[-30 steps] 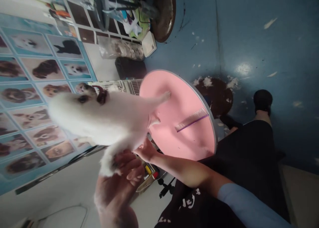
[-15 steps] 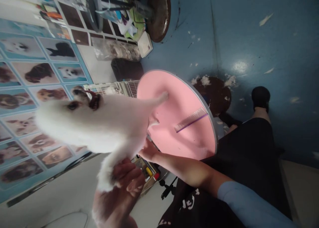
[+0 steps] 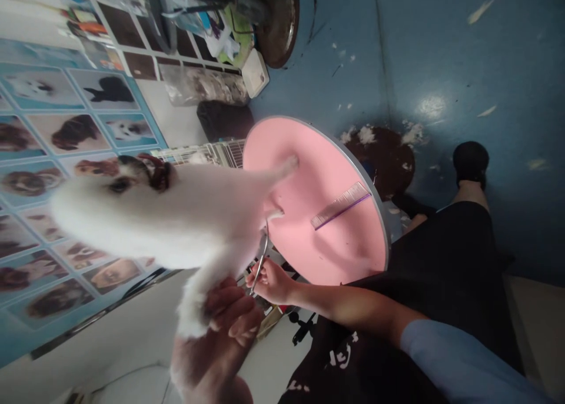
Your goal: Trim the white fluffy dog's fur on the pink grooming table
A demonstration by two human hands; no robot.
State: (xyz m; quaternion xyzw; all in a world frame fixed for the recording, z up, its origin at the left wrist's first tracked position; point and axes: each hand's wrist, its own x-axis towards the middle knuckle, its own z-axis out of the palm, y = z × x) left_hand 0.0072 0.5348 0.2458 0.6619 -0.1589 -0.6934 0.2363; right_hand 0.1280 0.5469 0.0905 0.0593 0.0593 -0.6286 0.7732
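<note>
A white dog [image 3: 198,216] stands upright on its hind legs on a round pink table [image 3: 304,145]. The view is turned sideways, so its head lies toward the left. My left hand [image 3: 220,333] is wrapped round one raised leg of the dog. Close by, my right hand [image 3: 273,281] grips silver scissors [image 3: 263,252], their blades pointing toward the dog's lower belly and hind leg. Whether the blades touch fur I cannot tell. A metal comb [image 3: 341,207] with a purple spine lies on the tabletop.
Tufts of white fur [image 3: 366,134] lie on the dark round table base [image 3: 391,163] and the blue floor [image 3: 436,51]. A wire cage [image 3: 232,154] stands behind the table. Another round stand base [image 3: 280,22] is further off. A dog poster [image 3: 66,174] hangs on the wall.
My right hand has drawn slightly away from the dog's belly, and the scissors now show clearly. My left hand still holds the leg. The dog's head has shifted slightly.
</note>
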